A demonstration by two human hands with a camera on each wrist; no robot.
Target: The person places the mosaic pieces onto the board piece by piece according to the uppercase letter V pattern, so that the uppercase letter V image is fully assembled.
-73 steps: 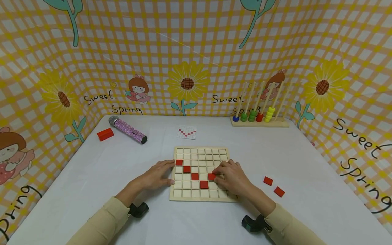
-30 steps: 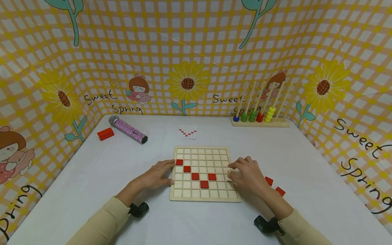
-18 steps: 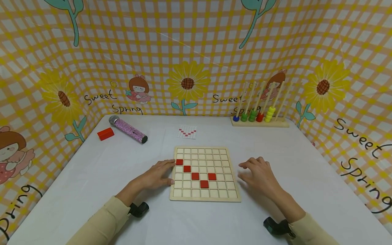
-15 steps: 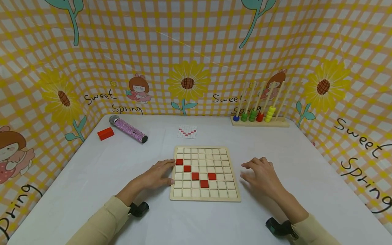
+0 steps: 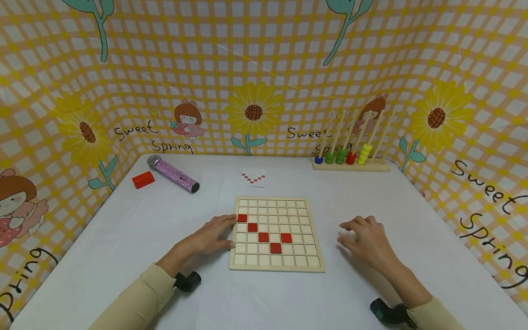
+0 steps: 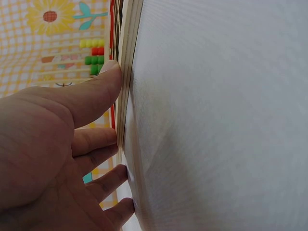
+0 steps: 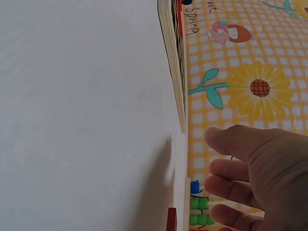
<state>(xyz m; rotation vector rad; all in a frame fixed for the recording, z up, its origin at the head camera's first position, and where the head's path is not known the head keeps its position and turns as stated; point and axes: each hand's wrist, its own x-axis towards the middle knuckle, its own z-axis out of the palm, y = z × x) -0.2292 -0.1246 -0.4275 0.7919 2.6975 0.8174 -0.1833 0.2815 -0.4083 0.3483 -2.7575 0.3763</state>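
A wooden grid board lies flat, with several red square tiles in its cells forming a lopsided V. Along the board's left edge rests my left hand, its thumb and fingertips touching the side; the left wrist view shows the fingers fairly straight against the rim. To the right of the board, my right hand hovers over the table with thumb and index finger apart, nothing between them. Below it in the right wrist view a loose red tile shows edge-on; the head view hides it behind the hand.
A small card with a red V pattern lies behind the board. At back left are a glittery pink microphone and a red block. A wooden abacus with coloured beads stands at back right on the white table.
My right hand has let go of a red tile on the board and moved right, off the board. It now covers the loose red tiles. The left hand stays put.
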